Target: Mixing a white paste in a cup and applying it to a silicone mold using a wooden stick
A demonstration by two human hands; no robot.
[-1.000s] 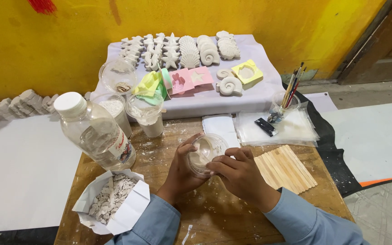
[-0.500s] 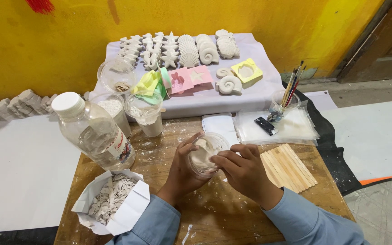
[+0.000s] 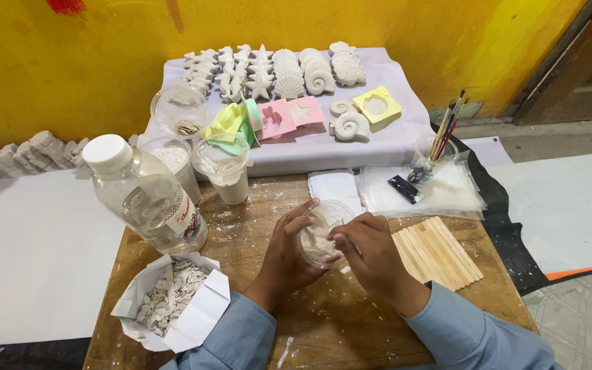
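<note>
Clear plastic cup (image 3: 321, 233) of white paste sits low over the counter (image 3: 255, 226), my left hand (image 3: 288, 255) gripping its side, right hand (image 3: 373, 255) fingers pinched narrow inside; mixing underway I judge, pink mould (image 3: 277, 118) unfilled.

Clear glossy plastic cup (image 3: 321, 231), rough powder-smeared wooden table (image 3: 255, 236).

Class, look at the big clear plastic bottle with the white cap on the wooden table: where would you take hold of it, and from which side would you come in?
Grip the clear bottle around its wide body below the shoulder, probably coming from its left side. It stands upright and the round body suits a wrapping grasp. The plastic cups crowd its right, the paper box of white chips sits in front, and both hands are busy with the small clear cup.
</note>
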